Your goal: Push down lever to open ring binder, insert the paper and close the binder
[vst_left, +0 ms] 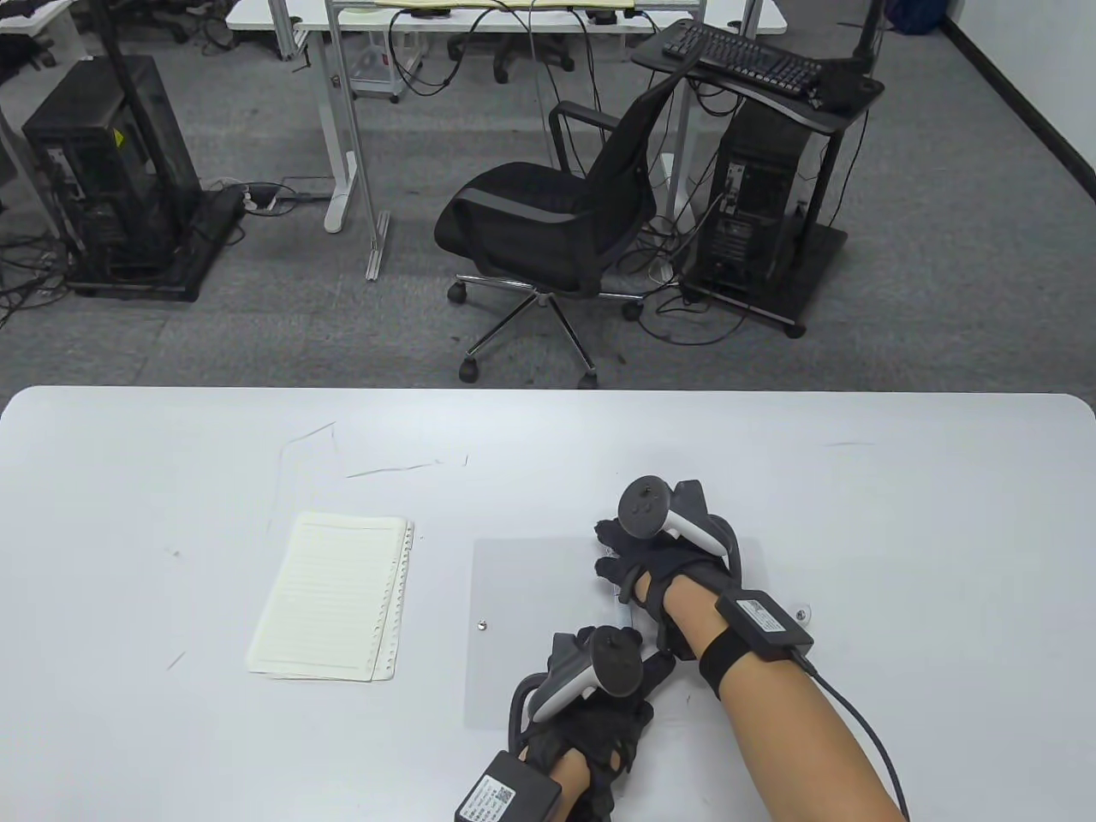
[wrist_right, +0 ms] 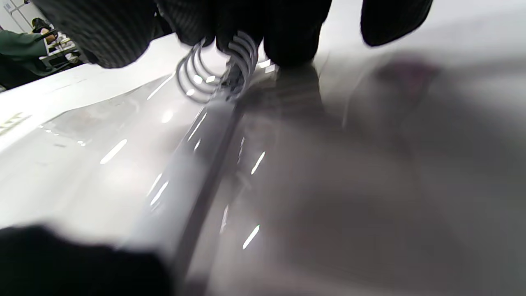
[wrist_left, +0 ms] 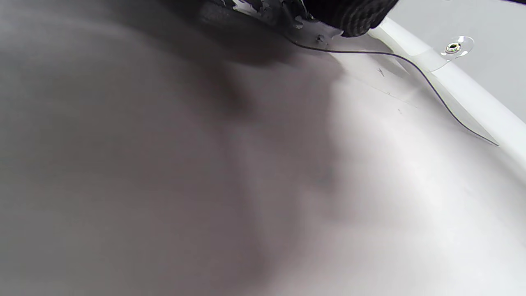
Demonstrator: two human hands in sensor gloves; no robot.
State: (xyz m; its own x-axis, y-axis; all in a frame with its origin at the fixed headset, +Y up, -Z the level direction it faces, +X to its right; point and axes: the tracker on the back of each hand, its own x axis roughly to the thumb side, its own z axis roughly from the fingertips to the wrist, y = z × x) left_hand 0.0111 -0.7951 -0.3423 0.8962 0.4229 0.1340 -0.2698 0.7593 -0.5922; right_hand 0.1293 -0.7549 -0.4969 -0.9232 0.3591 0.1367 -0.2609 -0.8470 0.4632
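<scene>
A translucent grey ring binder (vst_left: 531,616) lies open flat at the middle of the table. Both gloved hands are over its spine. My right hand (vst_left: 612,556) is at the far end, and in the right wrist view its fingers (wrist_right: 291,37) curl down around the metal rings (wrist_right: 213,70). My left hand (vst_left: 616,659) is at the near end of the spine, fingers hidden under its tracker. In the left wrist view only its fingertips (wrist_left: 353,18) show, touching the binder cover (wrist_left: 370,164). A stack of lined, punched paper (vst_left: 330,608) lies left of the binder, untouched.
Small snap studs sit on the binder's left cover (vst_left: 482,624) and past its right edge (vst_left: 802,613). Bare white table (vst_left: 171,479) surrounds the binder. Beyond the far edge stand an office chair (vst_left: 548,214) and computer towers on the floor.
</scene>
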